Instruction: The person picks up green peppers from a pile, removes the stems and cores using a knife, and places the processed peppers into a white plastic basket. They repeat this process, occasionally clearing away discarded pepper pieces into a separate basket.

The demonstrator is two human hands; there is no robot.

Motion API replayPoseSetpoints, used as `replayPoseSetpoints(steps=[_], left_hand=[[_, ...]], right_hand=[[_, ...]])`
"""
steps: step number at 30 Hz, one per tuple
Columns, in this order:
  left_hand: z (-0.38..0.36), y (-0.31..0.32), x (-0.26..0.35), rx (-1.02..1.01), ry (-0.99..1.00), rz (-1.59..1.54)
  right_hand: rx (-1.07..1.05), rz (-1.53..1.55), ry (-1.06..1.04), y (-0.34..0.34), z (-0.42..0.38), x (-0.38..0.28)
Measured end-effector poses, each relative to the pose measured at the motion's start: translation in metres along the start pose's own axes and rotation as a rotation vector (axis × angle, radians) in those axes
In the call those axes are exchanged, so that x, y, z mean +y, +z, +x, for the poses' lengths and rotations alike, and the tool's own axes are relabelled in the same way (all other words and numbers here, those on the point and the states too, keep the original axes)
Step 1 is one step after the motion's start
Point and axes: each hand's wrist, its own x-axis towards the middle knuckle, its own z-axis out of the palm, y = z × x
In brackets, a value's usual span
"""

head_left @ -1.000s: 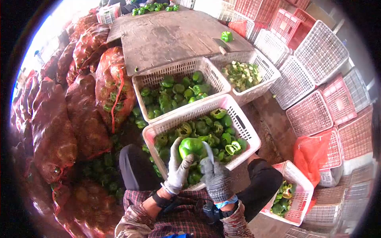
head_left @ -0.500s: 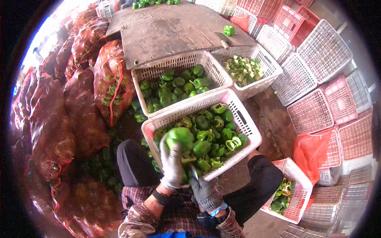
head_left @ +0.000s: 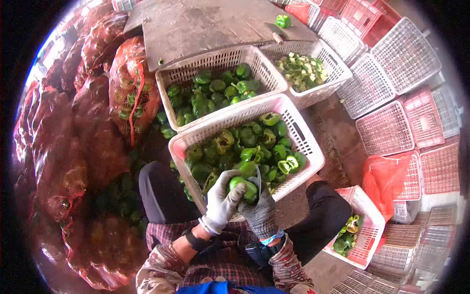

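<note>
My left hand, in a white glove, is closed around a green bell pepper. Against the pepper's right side is my right hand in a dark grey glove, gripping a knife whose curved blade points up beside the pepper. Its handle is hidden in the fist. Both hands are over the near edge of a white crate that holds cut green pepper pieces. Just beyond stands another crate of whole green peppers.
A crate of chopped pale-green bits touches the board, where a knife and a pepper lie. Full red mesh sacks crowd the left. Stacked crates line the right, near a pink-white crate with pepper pieces.
My left hand has brought the pepper down and right, toward my body. My right hand has risen, so the blade now meets the pepper's side. The view has tilted slightly.
</note>
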Motion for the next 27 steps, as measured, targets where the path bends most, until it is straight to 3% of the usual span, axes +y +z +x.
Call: replayPoseSetpoints(steps=[3, 6, 7, 10, 12, 14, 15, 16, 19, 24, 27], left_hand=[[0.0, 0.008, -0.009, 0.082, -0.046, -0.078], [0.009, 0.005, -0.034, 0.124, -0.333, -0.528], [0.008, 0.006, -0.039, 0.122, -0.32, -0.44], [0.017, 0.001, -0.058, 0.044, -0.669, -0.958], [0.014, 0.01, -0.026, 0.116, -0.585, -0.85], [0.023, -0.005, -0.042, -0.023, -0.648, -1.04], [0.025, -0.007, -0.041, 0.009, -0.616, -0.984], [0.032, -0.015, -0.036, -0.126, -0.59, -1.016], [0.037, -0.014, -0.019, -0.008, -0.533, -0.803], [0.039, -0.022, -0.031, -0.003, -0.406, -0.755], [0.044, -0.019, -0.027, 0.061, -0.4, -0.779]], right_hand=[[-0.084, -0.073, -0.001, -0.012, 0.002, -0.005], [-0.109, 0.248, 0.067, -0.023, -0.004, 0.003], [-0.068, 0.151, -0.12, -0.023, -0.001, 0.015], [-0.252, 0.834, 0.524, -0.044, 0.001, 0.019], [-0.219, 1.169, 0.506, -0.033, 0.008, 0.03], [-0.058, 1.293, 0.616, -0.044, 0.006, 0.014], [-0.008, 1.088, 0.508, -0.051, 0.013, 0.008], [0.076, 0.835, 0.54, -0.058, 0.021, 0.011], [0.155, 0.493, 0.162, -0.093, 0.069, 0.025], [0.482, 0.252, 0.245, -0.135, 0.196, -0.011], [0.473, 0.317, 0.181, -0.146, 0.236, -0.019]])
